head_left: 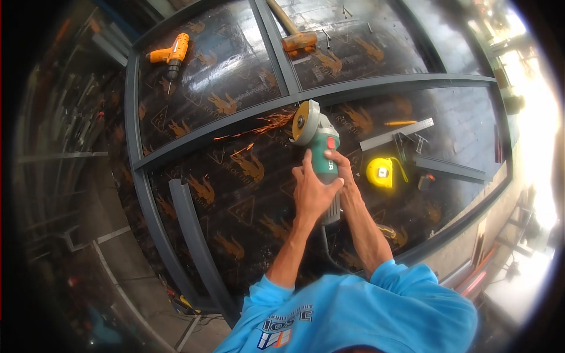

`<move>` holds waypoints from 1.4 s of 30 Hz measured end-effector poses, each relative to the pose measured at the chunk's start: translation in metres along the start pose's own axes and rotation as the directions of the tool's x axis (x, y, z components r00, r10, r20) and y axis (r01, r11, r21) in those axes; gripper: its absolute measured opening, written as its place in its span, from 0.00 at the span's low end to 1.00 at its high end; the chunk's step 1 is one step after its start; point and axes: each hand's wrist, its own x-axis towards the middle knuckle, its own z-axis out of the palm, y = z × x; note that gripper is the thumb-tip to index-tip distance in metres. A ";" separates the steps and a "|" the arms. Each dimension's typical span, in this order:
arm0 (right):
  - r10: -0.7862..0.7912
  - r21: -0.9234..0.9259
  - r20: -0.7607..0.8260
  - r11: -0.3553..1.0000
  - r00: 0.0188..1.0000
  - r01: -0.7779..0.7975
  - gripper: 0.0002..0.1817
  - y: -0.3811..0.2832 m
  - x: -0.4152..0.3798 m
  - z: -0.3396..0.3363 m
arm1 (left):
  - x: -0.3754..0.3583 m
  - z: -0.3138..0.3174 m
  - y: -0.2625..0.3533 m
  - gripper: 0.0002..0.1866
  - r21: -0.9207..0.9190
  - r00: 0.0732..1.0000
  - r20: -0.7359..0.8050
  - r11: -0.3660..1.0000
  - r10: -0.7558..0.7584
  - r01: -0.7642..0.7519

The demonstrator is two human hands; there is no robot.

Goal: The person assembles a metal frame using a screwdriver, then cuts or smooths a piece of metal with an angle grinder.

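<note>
Both hands hold a green angle grinder (325, 154) with a grey guard and a yellowish disc (301, 122). The disc meets the grey metal crossbar (218, 119) near a joint of the frame, and orange sparks (268, 125) fly off to the left. My left hand (313, 191) wraps the left side of the grinder's body. On its right side, my right hand (343, 167) is closed around the body near the red button.
An orange drill (175, 54) lies upper left, a wooden mallet (299, 40) at the top. Right of the grinder are a metal square (397, 134), a pencil (400, 123), a yellow tape measure (381, 172) and a loose bar (450, 169). Another loose bar (197, 235) lies lower left.
</note>
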 end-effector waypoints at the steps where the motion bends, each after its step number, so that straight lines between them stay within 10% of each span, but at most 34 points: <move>1: 0.008 0.014 0.023 1.000 1.000 -0.008 0.20 0.001 0.000 -0.001 | -0.001 0.001 -0.001 0.53 -0.005 1.000 -0.002 1.000 0.001 -0.001; 12: -0.108 -0.147 -0.066 0.984 0.992 0.098 0.26 -0.006 -0.041 0.023 | -0.016 0.014 -0.020 0.56 -0.194 0.987 -0.054 0.968 0.150 -0.158; 14: -0.165 -0.295 -0.034 0.944 0.986 0.148 0.29 -0.015 -0.060 0.046 | -0.019 0.016 -0.021 0.57 -0.320 0.937 -0.101 0.881 0.335 -0.349; 15: -0.164 -0.302 -0.044 0.943 0.985 0.143 0.29 -0.018 -0.062 0.047 | -0.025 0.014 -0.014 0.57 -0.635 0.968 -0.021 0.745 0.250 -0.206; 18: -0.246 -0.682 0.016 0.706 0.969 0.190 0.35 -0.031 -0.061 0.053 | -0.024 0.017 -0.010 0.58 -0.832 0.958 0.079 0.547 0.274 -0.088; 20: -0.451 -0.946 0.130 0.209 0.883 0.247 0.41 -0.029 -0.059 0.061 | -0.018 0.022 -0.012 0.57 -0.833 0.950 0.114 0.550 0.292 -0.069; 24: -0.437 -1.000 -0.013 -0.015 0.899 -0.021 0.47 -0.027 -0.068 0.086 | -0.009 0.027 -0.023 0.51 -0.815 0.927 0.227 0.579 0.299 0.013; 33: -0.133 -0.889 0.054 0.445 0.990 0.109 0.38 -0.065 -0.037 0.058 | 0.003 0.051 -0.007 0.54 -0.898 0.956 0.119 0.439 0.269 -0.012; 42: -0.049 -0.904 -0.075 0.425 0.996 -0.047 0.36 -0.100 -0.021 0.034 | 0.023 0.095 0.000 0.60 -0.820 0.965 -0.063 0.538 0.254 -0.195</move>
